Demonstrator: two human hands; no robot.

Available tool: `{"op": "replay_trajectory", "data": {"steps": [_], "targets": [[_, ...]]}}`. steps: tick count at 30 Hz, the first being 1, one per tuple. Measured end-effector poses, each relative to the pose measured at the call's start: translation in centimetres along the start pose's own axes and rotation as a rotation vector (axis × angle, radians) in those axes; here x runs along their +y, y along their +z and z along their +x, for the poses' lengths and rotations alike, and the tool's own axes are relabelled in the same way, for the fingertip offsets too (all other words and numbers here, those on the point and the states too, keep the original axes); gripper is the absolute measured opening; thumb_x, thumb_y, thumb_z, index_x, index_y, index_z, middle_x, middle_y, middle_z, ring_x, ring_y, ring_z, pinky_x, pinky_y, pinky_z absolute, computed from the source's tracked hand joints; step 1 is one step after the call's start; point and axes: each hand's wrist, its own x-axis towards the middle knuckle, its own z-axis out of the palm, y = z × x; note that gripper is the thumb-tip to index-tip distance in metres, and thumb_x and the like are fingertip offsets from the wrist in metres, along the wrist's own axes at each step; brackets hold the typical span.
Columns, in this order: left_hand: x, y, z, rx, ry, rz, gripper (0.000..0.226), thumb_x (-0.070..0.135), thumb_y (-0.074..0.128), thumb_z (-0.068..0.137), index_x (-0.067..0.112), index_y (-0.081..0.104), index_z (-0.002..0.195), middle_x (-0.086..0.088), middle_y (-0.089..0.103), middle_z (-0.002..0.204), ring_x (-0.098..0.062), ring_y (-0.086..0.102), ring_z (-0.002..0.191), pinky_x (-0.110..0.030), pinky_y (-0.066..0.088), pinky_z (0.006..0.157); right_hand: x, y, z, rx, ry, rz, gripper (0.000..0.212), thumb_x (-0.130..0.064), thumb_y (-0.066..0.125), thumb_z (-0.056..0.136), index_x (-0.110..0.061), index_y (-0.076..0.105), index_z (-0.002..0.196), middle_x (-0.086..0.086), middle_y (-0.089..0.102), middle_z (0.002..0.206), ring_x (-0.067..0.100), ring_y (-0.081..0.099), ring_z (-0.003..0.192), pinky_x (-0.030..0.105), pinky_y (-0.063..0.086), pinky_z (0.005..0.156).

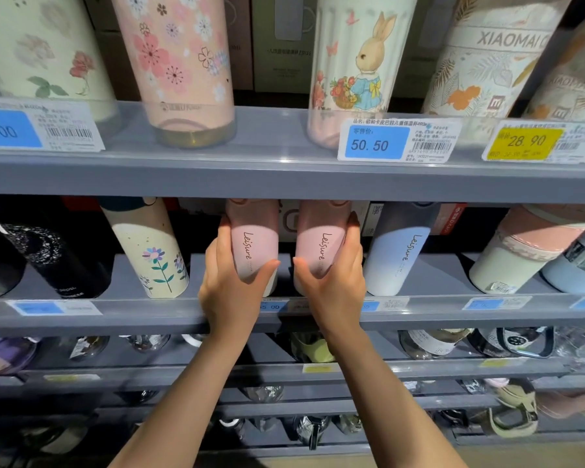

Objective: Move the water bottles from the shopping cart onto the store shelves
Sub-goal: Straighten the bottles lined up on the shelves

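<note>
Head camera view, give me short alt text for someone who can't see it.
Two bare hands each grip a pink "Leisure" water bottle on a grey store shelf: left hand on the left pink bottle, right hand on the right pink bottle. A pale blue "Leisure" bottle stands beside them.
</note>
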Motion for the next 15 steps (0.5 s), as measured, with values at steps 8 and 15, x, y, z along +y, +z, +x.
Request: {"op": "replay_trajectory", "data": {"steps": [8,15], "targets": [[-0.5,0.2,-0.2,-0.009,-0.019,0.013,0.094,0.037,0.084,0.070,0.021,0.030,0.145,-0.011,0.049,0.139,-0.033,0.062,0.111,-0.051,0.056,0.076,0.6,0.1,-0.1,0.044,-0.063,-0.010,0.090,-0.041,0.073,0.073,-0.009,0.023,0.141,0.023,0.056,0.128,0.038,0.061,0.109,0.045,0.056,0.076],[-0.9,-1.3,-3.8,0.088,0.238,-0.100,0.045,0.026,0.061,0.087,0.013,0.053,0.130,-0.013,0.053,0.128,-0.021,0.052,0.118,-0.015,0.035,0.104,1.3,-3.2,-1.9,-0.169,-0.047,0.249,0.095,-0.032,0.075,0.080,-0.036,0.007,0.146,-0.010,0.027,0.150,0.016,0.033,0.140,0.029,0.033,0.110]]}}
